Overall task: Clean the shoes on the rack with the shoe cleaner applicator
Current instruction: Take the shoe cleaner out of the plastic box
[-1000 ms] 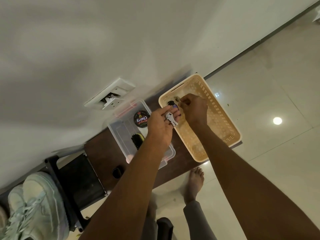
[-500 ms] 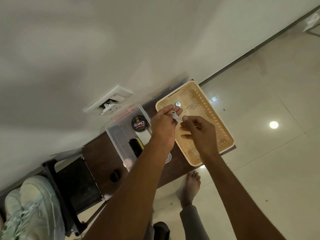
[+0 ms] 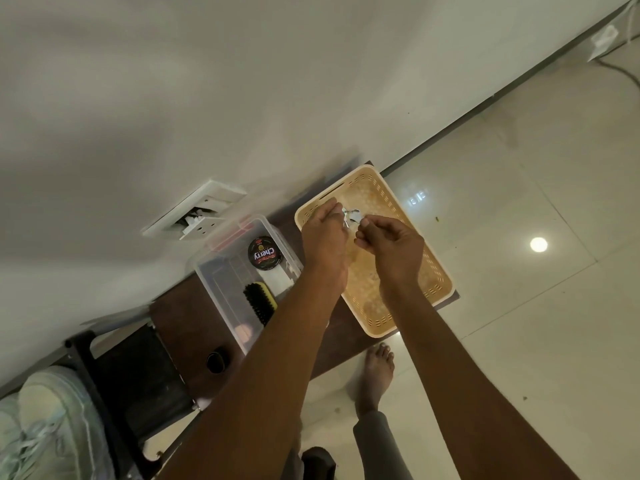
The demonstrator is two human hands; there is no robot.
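Both hands hover over a beige perforated basket (image 3: 436, 271) on a dark wooden table (image 3: 180, 320). My left hand (image 3: 323, 237) holds a small bunch of silver keys (image 3: 351, 216) at its fingertips. My right hand (image 3: 391, 244) pinches at the same keys from the right, fingers curled. White sneakers (image 3: 45, 420) sit on a black rack (image 3: 86, 355) at the lower left. A clear plastic box (image 3: 221, 271) holds a black shoe brush (image 3: 259, 303) and a round black polish tin (image 3: 265, 253). No applicator is visible.
A small dark cap (image 3: 216, 363) lies on the table near the box. A white wall socket (image 3: 197, 218) is behind it. My bare foot (image 3: 375, 372) stands on the glossy tiled floor (image 3: 519, 202) beside the table. A cable and plug (image 3: 606, 39) lie at the far right.
My right hand came out of the basket's far corner and moved to the keys in my left hand. Both hands shifted slightly toward the basket's far end.
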